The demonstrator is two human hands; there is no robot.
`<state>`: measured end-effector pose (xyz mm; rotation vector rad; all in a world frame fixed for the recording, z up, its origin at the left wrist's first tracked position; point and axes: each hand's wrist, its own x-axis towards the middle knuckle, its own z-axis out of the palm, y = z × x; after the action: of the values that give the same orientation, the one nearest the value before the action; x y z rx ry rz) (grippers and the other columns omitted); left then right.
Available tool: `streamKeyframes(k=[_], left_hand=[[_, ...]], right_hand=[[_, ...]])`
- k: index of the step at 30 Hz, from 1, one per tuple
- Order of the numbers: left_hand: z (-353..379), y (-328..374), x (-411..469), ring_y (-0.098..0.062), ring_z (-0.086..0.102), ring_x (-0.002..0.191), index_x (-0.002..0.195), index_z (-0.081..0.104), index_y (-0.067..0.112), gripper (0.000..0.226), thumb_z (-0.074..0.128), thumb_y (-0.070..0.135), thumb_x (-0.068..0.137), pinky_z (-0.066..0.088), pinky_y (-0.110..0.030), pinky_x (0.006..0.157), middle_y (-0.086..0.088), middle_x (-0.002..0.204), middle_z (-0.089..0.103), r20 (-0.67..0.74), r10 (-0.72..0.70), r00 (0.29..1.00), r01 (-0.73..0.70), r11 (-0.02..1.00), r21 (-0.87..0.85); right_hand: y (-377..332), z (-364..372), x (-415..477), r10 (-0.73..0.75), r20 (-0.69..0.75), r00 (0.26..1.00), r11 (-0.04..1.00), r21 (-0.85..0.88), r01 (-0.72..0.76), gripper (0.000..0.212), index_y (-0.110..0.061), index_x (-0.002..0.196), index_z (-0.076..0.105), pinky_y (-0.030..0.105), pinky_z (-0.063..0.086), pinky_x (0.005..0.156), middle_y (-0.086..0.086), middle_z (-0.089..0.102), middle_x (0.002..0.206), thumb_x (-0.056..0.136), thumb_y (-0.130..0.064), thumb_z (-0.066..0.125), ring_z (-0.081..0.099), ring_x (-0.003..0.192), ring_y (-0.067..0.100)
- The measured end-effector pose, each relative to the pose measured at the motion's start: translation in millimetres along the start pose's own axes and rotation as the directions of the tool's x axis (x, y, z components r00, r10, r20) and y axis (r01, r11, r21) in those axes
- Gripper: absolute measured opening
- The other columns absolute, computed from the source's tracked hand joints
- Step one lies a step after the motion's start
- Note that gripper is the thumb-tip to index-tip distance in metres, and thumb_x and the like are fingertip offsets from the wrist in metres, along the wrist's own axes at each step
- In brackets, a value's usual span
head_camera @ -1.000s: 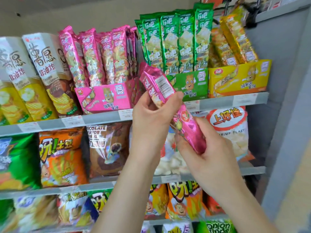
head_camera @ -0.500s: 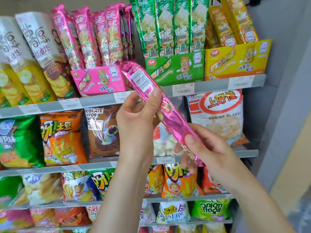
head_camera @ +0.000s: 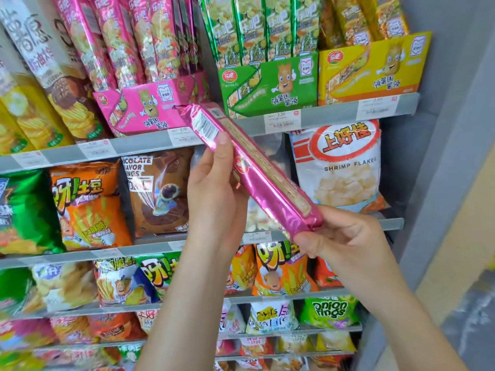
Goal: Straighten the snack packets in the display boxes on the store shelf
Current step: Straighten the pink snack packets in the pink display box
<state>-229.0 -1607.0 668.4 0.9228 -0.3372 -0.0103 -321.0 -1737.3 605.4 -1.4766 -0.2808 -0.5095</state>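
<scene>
Fingers (head_camera: 223,147) of left hand (head_camera: 214,199) curled round the upper half of a pink snack packet (head_camera: 267,183). Thumb lies on the front just below the white barcode label; other fingers are hidden behind the wrapper. Right hand (head_camera: 348,245) pinches the lower crimped end of the pink snack packet, fingers and thumb closed on it.

Packet is held in the air in front of the shelf, out of any box. It is tilted, top end up-left and bottom end down-right, with the back seam and printed label facing the camera. Its top end overlaps the right front corner of the pink display box (head_camera: 150,111) in view; cannot tell if they touch.

Pink display box sits on the upper shelf (head_camera: 329,117) at an angle to the shelf edge, with pink packets (head_camera: 115,41) standing inside and leaning left. Just beside it on the right is the green display box (head_camera: 267,84) with green packets (head_camera: 254,25) upright. Next is the yellow display box (head_camera: 375,68) with yellow packets (head_camera: 359,17) leaning.

One shelf down, behind the hands: brown chocolate rings bag (head_camera: 158,196) and white shrimp flakes bag (head_camera: 342,170). Orange chip bag (head_camera: 85,207) is left of the brown one.
</scene>
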Motion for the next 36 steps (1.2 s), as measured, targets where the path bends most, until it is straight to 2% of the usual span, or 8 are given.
streamKeyframes(k=[5, 8, 11, 18, 20, 23, 26, 36], left_hand=[[-1, 2, -9, -0.012, 0.063, 0.078, 0.104, 0.066, 0.011, 0.031, 0.065, 0.03, 0.079, 0.055, -0.031, 0.074, -0.007, 0.094, 0.068, 0.125, 0.02, 0.992, -0.036, 0.991, 0.126], [0, -2, -20, -0.014, 0.066, 0.083, 0.102, 0.067, 0.012, 0.028, 0.074, 0.025, 0.078, 0.055, -0.032, 0.078, -0.007, 0.098, 0.073, 0.171, -0.014, 0.985, -0.024, 0.976, 0.216], [2, -8, -28, -0.017, 0.066, 0.087, 0.103, 0.064, 0.01, 0.036, 0.077, 0.025, 0.073, 0.056, -0.033, 0.083, -0.004, 0.093, 0.072, 0.212, -0.028, 0.977, -0.028, 0.965, 0.259], [-1, -4, -31, -0.018, 0.067, 0.078, 0.095, 0.062, 0.008, 0.031, 0.073, 0.032, 0.08, 0.06, -0.038, 0.077, -0.003, 0.08, 0.069, 0.236, -0.049, 0.97, -0.051, 0.914, 0.402], [-3, -3, -30, -0.02, 0.068, 0.077, 0.091, 0.065, 0.007, 0.02, 0.071, 0.024, 0.082, 0.059, -0.038, 0.079, -0.005, 0.08, 0.07, 0.226, -0.045, 0.973, -0.056, 0.904, 0.424], [-6, -2, -30, -0.018, 0.064, 0.072, 0.083, 0.067, 0.01, 0.006, 0.062, 0.013, 0.083, 0.056, -0.031, 0.069, -0.005, 0.076, 0.066, 0.248, -0.041, 0.968, -0.07, 0.903, 0.424], [-7, -3, -29, -0.022, 0.063, 0.072, 0.08, 0.068, 0.014, 0.011, 0.058, 0.011, 0.08, 0.056, -0.031, 0.069, -0.009, 0.078, 0.066, 0.28, -0.056, 0.958, -0.063, 0.914, 0.4], [-12, 7, -9, -0.012, 0.062, 0.069, 0.085, 0.062, 0.017, 0.018, 0.074, 0.029, 0.08, 0.055, -0.028, 0.069, 0.003, 0.072, 0.064, 0.034, 0.146, 0.989, -0.15, 0.962, 0.227]], right_hand=[[4, 7, -3, -0.093, -0.096, 0.991, 0.988, -0.128, 0.08, 0.042, -0.039, 0.11, 0.071, 0.016, 0.054, 0.071, -0.013, 0.076, 0.094, 0.07, -0.032, 0.078, 0.069, 0.081, 0.003], [5, 9, 0, -0.254, -0.158, 0.954, 0.914, -0.363, 0.183, 0.05, -0.035, 0.119, 0.067, 0.014, 0.052, 0.074, -0.018, 0.072, 0.098, 0.072, -0.028, 0.081, 0.069, 0.085, 0.007], [8, 9, 2, -0.402, -0.144, 0.904, 0.803, -0.53, 0.272, 0.05, -0.024, 0.124, 0.065, 0.01, 0.047, 0.078, -0.015, 0.069, 0.101, 0.076, -0.019, 0.077, 0.065, 0.088, 0.005], [13, 8, -2, -0.444, -0.046, 0.895, 0.651, -0.703, 0.287, 0.047, -0.02, 0.124, 0.058, 0.005, 0.038, 0.084, -0.008, 0.059, 0.101, 0.079, -0.019, 0.073, 0.054, 0.093, -0.003], [11, 7, -1, -0.348, -0.022, 0.937, 0.742, -0.617, 0.261, 0.054, -0.032, 0.123, 0.052, 0.008, 0.041, 0.088, -0.013, 0.056, 0.108, 0.076, -0.031, 0.078, 0.056, 0.102, -0.003], [3, 6, -1, 0.002, 0.073, 0.997, 0.983, -0.183, 0.012, 0.055, -0.046, 0.119, 0.045, 0.025, 0.054, 0.082, -0.011, 0.064, 0.113, 0.074, -0.056, 0.075, 0.067, 0.099, 0.012], [2, 7, -1, 0.153, 0.126, 0.98, 0.987, 0.037, -0.159, 0.042, -0.042, 0.12, 0.056, 0.023, 0.056, 0.071, -0.001, 0.073, 0.102, 0.083, -0.06, 0.062, 0.073, 0.082, 0.019], [10, 2, -3, 0.174, 0.096, 0.98, 0.978, 0.101, -0.183, 0.032, -0.031, 0.11, 0.066, 0.022, 0.054, 0.066, 0.005, 0.073, 0.086, 0.079, -0.035, 0.074, 0.072, 0.076, 0.018]])
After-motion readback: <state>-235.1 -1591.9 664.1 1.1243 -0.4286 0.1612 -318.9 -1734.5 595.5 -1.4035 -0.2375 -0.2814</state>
